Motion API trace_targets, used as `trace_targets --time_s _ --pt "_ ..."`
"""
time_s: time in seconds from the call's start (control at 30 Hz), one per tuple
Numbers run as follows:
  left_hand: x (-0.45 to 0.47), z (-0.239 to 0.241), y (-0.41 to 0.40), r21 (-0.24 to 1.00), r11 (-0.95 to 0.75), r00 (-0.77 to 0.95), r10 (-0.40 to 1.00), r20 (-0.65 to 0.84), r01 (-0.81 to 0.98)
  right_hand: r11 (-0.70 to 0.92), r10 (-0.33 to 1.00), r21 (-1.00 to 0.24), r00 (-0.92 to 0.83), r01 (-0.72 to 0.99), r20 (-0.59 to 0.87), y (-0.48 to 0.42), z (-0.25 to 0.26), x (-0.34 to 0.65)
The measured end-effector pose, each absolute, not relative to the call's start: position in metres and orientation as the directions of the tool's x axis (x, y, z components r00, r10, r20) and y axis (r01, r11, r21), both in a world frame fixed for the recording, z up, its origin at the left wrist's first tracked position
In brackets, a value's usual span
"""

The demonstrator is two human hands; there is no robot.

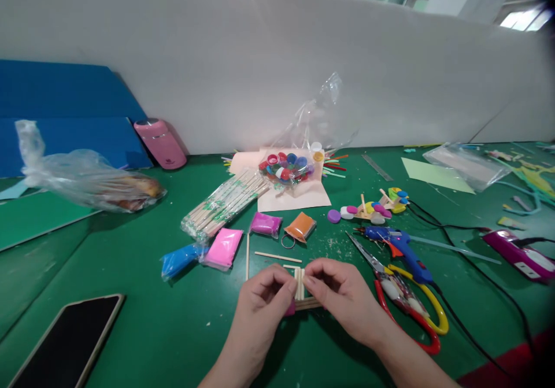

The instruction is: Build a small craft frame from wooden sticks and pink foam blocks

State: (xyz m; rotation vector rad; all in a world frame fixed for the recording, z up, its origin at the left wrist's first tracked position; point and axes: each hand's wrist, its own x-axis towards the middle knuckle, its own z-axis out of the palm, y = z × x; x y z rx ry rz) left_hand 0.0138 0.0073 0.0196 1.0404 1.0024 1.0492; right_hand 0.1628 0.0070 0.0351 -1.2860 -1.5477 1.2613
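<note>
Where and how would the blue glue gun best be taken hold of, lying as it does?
Probably by the handle of the glue gun, the right hand coming down from above on the right: the handle slants toward the near right, away from the nozzle, which points left. The scissors lie close on the near side, making that approach tighter.

Passable left of left hand [265,304], over bare green tabletop [173,324] up to smartphone [67,344]. Filled between there and right hand [342,289] by pale wooden sticks [299,287]. Blocked farther right by scissors [380,270], glue gun [399,240] just behind. Obstructed ahead by loose stick [277,257], magenta packet [265,224], orange packet [301,227]. Walled off at back by white partition [217,76].
</note>
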Motion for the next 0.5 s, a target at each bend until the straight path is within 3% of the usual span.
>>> trace_targets --time_s 0.5 --pt "0.0133 0.0188 0.0061 0.973 0.161 0.235 0.964 -0.12 -0.164 0.028 0.973 -0.967 -0.229 0.255 -0.032 0.0053 0.0343 0.1629"
